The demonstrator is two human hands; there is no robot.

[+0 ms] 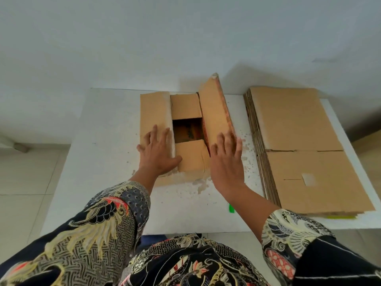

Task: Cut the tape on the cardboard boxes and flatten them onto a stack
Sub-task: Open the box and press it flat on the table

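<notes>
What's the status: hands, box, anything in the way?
Left hand open, flat on the box's left flap. Right hand open against the right flap. Box still unflattened. Stack to its right; path there clear.

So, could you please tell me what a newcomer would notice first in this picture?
Probably the open brown cardboard box mid-table, its long flaps spread by the left hand and right hand, both flat-fingered. Next, the stack of flattened brown cardboard on the right side of the white table, then the torn paper scraps near the box.

Bright, soft daylight; the raised brown cardboard flap [214, 104] throws a faint shadow toward one o'clock on the wall. Wide-angle bending at edges; slight softness.
</notes>
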